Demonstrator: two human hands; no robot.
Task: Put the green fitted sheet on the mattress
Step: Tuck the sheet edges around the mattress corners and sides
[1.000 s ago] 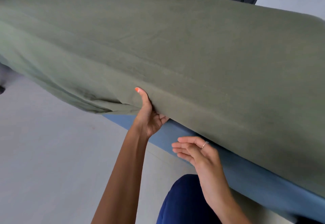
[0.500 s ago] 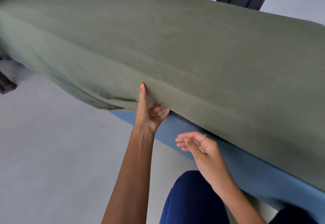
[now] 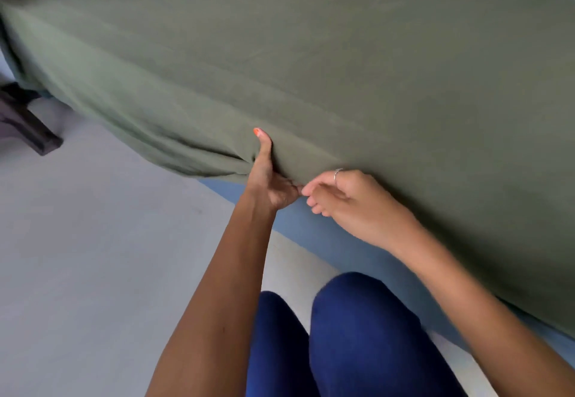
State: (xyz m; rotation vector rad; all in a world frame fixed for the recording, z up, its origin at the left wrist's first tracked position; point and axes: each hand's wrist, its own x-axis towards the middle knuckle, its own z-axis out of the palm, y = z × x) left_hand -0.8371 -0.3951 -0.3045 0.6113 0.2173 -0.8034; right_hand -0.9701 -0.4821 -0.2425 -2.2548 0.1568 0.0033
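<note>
Matt green cloth fitted sheet (image 3: pixel 311 63), blue fabric bed base (image 3: pixel 311 225), smooth matt floor (image 3: pixel 93 241).

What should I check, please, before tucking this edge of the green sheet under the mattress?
1. Left hand holds the hem of the green sheet, thumb up on the side: ok.
2. Right hand has a grip on the hem: cannot tell; its curled fingers sit at the edge.
3. Sheet lies smooth over the top: ok.
4. Slack to the left is taken up: not ok; folds hang loose below the edge.
5. Blue bed base is bare beneath the hands, leaving room to tuck: ok.
6. Far corners are seated: cannot tell.
</note>
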